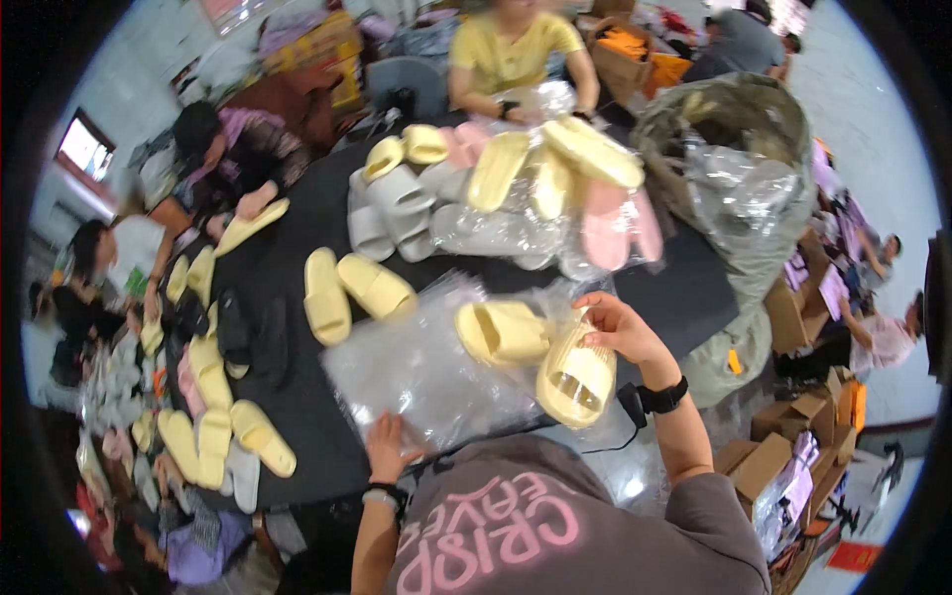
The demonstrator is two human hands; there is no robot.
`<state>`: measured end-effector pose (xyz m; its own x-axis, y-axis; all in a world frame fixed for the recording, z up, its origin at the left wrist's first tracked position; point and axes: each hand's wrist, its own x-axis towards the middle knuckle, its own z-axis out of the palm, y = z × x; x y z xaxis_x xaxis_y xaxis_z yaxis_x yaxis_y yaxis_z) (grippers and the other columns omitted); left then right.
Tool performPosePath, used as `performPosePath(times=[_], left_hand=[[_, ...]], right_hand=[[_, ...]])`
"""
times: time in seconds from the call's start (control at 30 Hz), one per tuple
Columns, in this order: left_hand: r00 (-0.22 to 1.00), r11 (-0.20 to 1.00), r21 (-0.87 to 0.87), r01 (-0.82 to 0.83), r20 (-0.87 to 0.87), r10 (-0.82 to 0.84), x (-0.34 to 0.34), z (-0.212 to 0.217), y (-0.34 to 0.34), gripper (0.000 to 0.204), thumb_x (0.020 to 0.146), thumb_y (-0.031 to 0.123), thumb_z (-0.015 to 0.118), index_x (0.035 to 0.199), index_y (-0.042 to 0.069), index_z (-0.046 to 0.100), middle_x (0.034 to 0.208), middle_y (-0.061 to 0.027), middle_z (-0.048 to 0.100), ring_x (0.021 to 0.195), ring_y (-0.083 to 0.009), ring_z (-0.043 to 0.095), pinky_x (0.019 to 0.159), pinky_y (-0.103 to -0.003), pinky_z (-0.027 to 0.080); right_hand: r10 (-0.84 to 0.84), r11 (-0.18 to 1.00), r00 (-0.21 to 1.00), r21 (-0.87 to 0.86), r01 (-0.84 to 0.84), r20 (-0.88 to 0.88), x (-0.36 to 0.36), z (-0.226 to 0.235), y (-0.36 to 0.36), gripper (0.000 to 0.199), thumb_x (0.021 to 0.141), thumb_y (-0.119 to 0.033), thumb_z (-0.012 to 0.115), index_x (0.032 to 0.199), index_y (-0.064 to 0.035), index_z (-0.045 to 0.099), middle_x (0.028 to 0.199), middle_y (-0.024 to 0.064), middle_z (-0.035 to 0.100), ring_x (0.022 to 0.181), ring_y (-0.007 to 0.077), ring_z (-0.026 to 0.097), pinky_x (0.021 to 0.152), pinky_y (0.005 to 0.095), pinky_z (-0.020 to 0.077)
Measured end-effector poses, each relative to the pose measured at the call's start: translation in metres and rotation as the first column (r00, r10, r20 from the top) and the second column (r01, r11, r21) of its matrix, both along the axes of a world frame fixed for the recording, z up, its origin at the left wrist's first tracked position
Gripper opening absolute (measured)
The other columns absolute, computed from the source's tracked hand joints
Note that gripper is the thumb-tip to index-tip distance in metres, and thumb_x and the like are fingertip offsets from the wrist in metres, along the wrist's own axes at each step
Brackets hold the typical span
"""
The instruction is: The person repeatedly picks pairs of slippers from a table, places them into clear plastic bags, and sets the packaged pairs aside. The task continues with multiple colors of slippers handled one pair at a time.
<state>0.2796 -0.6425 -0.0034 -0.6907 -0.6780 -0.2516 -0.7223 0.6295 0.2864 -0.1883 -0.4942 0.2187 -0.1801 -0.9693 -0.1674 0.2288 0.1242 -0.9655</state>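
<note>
My right hand pinches the end of a pale yellow slide slipper, held tilted over the table's near edge. Clear plastic film shows around this slipper. Just left of it, a second yellow slipper lies on the table, partly over clear film. My left hand rests with fingers stretched out on the near edge of a stack of clear plastic bags. Beyond the stack lie two loose yellow slippers, one beside the other.
Bagged yellow, grey and pink slippers are heaped on the black table's far side. Loose pairs lie at its left end. A large green sack stands at the right, cardboard boxes below. A person in yellow sits opposite; others work at left.
</note>
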Motion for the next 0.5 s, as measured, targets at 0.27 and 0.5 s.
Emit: performPosePath(times=[0.27, 0.5], left_hand=[[0.993, 0.927, -0.365, 0.088, 0.1, -0.055, 0.031, -0.061, 0.006, 0.086, 0.067, 0.045, 0.073, 0.139, 0.012, 0.04, 0.148, -0.0121, 0.028, 0.136, -0.0317, 0.024, 0.111, -0.05, 0.017], [0.992, 0.994, 0.085, -0.064, -0.101, 0.073, 0.003, 0.008, 0.004, 0.077, 0.064, 0.051, 0.075, 0.13, 0.019, 0.052, 0.141, -0.0153, 0.04, 0.133, -0.0353, 0.03, 0.111, -0.051, 0.017]], right_hand=[[0.377, 0.926, 0.914, 0.048, -0.374, -0.149, 0.141, -0.038, -0.071, 0.032, 0.088, -0.009, 0.062, 0.119, -0.006, 0.054, 0.094, 0.0035, 0.06, 0.086, 0.0103, 0.058, 0.074, 0.026, 0.05], [0.072, 0.997, 0.628, 0.034, -0.073, -0.775, 0.127, -0.134, -0.066, 0.044, 0.079, -0.02, 0.07, 0.118, -0.0084, 0.055, 0.104, 0.0132, 0.057, 0.094, 0.0295, 0.058, 0.081, 0.0381, 0.0478]])
